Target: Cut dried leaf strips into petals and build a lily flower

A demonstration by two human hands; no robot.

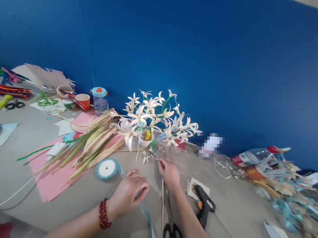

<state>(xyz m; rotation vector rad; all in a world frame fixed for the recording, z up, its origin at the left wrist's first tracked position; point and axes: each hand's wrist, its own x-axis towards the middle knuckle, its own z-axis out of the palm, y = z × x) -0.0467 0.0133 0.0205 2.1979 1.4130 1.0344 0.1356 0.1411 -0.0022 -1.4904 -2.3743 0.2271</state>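
Observation:
My right hand (169,172) pinches the thin stem of a small pale flower (146,157) between thumb and fingertips, low over the table. To its left hovers my left hand (129,193), a red bead bracelet (104,214) at its wrist. Its fingers are loosely bent, with the thumb apart and nothing visibly gripped. A light blue ribbon (148,219) runs beneath this hand from its spool (106,168). Just beyond both hands, a bunch of cream flowers (151,105) with green stems stands by a paper cup (145,142).
Black scissors (172,235) and thin wooden sticks (162,205) lie by my right forearm. Farther right is a glue gun (204,204). Dried husks (96,144) cover pink paper (45,185) on the left. A bottle (253,157) lies at right, before the blue wall (232,66).

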